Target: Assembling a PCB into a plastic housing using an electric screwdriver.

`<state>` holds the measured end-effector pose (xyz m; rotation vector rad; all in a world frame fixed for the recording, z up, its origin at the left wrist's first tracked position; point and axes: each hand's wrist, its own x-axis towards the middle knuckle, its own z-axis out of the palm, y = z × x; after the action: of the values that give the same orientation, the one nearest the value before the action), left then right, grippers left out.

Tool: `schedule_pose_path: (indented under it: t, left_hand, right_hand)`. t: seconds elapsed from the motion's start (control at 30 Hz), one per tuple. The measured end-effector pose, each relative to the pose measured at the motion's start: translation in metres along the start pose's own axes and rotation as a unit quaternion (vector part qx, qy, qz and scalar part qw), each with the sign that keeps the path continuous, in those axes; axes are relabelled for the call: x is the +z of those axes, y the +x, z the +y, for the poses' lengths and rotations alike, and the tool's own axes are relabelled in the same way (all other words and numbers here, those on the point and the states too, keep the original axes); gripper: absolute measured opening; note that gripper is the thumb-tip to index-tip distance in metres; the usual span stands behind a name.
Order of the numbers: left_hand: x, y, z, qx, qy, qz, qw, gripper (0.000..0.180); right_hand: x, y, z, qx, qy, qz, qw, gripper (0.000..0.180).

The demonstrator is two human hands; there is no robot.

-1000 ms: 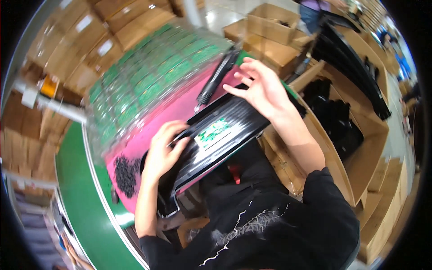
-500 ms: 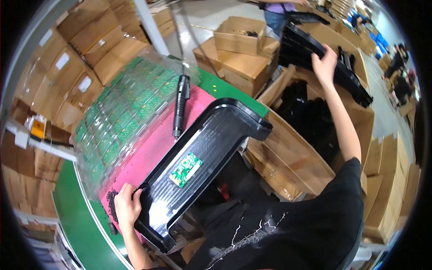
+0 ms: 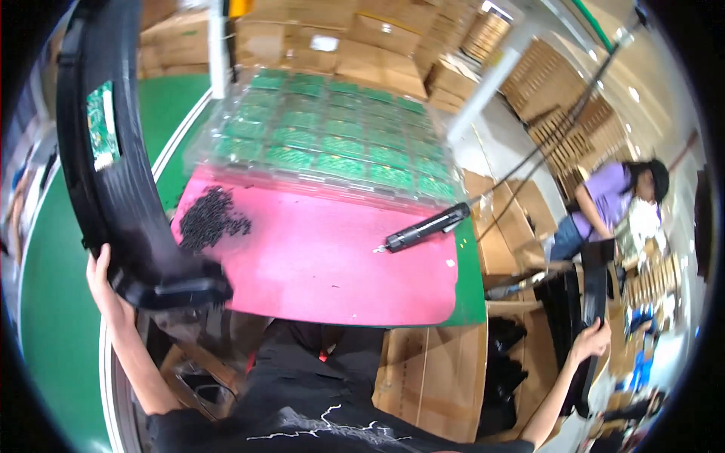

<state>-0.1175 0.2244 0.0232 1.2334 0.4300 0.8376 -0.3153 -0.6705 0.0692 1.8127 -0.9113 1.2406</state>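
Observation:
My left hand (image 3: 108, 291) is closed on the lower edge of a long black plastic housing (image 3: 140, 204), which stands tilted up at the left over the green bench. A small green circuit board (image 3: 102, 124) lies inside that housing. Far to the right, my right hand (image 3: 590, 341) grips a second long black plastic part (image 3: 595, 291) at an open cardboard box (image 3: 532, 400). More black parts (image 3: 507, 362) lie in the box. Between my arms, a black electric screwdriver (image 3: 427, 229) rests on the pink mat (image 3: 325, 257), beside a pile of small black screws (image 3: 211, 219).
Clear plastic trays (image 3: 332, 136) of green circuit boards stand at the back of the bench (image 3: 57, 325). The screwdriver's cord (image 3: 559, 124) runs up to the right. A person in purple (image 3: 604, 196) is beyond the boxes. Stacked cartons (image 3: 317, 45) line the back.
My view has turned. The housing in my left hand has gone from lying over the mat to tilted up at the left. My right hand still holds the other black part, now lower at the box.

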Motion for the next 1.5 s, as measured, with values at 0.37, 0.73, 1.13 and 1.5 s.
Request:
schedule_pose_path:
  t: [0.37, 0.73, 1.13, 1.5]
  left_hand:
    - [-0.112, 0.087, -0.017, -0.14, -0.152, -0.042, 0.977, 0.032]
    - [-0.116, 0.128, -0.063, -0.07, -0.161, 0.213, 0.961, 0.074]
    - [0.099, 0.0, 0.037, 0.251, -0.054, -0.423, 0.869, 0.022]
    - [0.211, -0.106, 0.144, 0.798, -0.157, -0.466, 0.349, 0.032]
  right_hand:
    - [-0.204, 0.029, -0.189, -0.324, 0.391, -0.01, 0.862, 0.021]
    - [-0.29, -0.073, -0.331, -0.491, 0.604, -0.229, 0.585, 0.026]
    - [-0.348, 0.103, -0.362, -0.182, 0.829, -0.061, 0.526, 0.081]
    - [-0.356, 0.231, -0.383, -0.186, 0.742, 0.282, 0.579, 0.059]
